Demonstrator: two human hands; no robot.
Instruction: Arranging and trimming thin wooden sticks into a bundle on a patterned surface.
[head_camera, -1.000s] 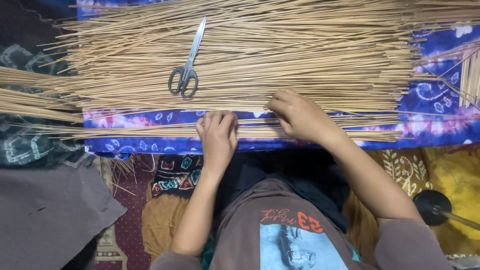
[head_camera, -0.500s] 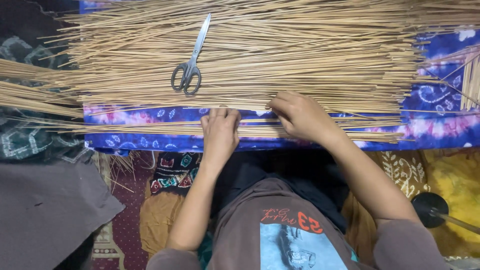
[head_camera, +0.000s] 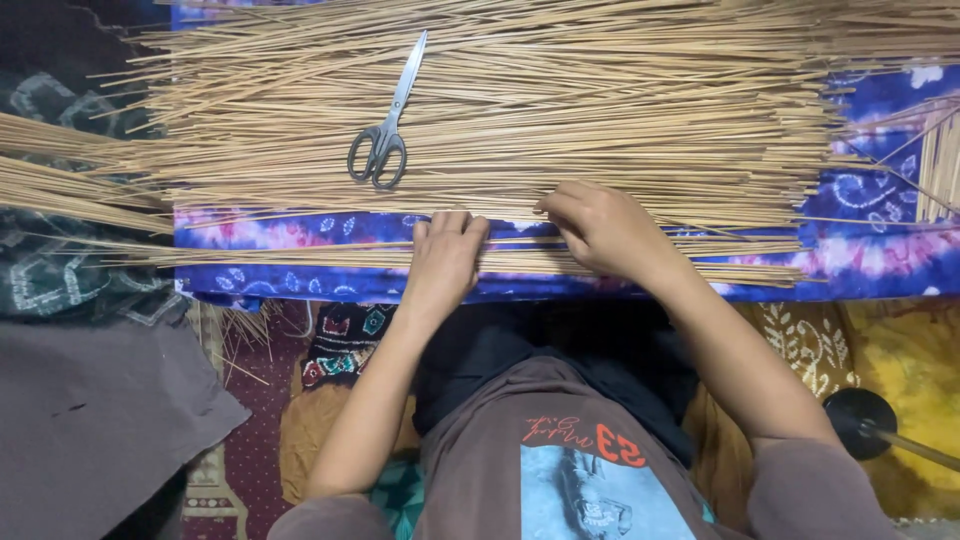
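The left hand (head_camera: 442, 262) lies flat, fingers together, pressing thin tan straw sticks (head_camera: 520, 130) against the blue tie-dye cloth (head_camera: 300, 235); the right hand (head_camera: 605, 228) curls, pinching several. Steel scissors (head_camera: 385, 115) above may slide if sticks shift.

The person wears a short-sleeved brown cotton T-shirt (head_camera: 560, 420), its sleeves ending above the elbows, so both forearms are bare down to the hands. The shirt front carries a light blue rectangular print with a dark figure in it, and above that some orange and red lettering. The left hand (head_camera: 445, 262) and the right hand (head_camera: 605, 230) are bare, with no gloves. Dark fabric covers the lap below the shirt's hem.
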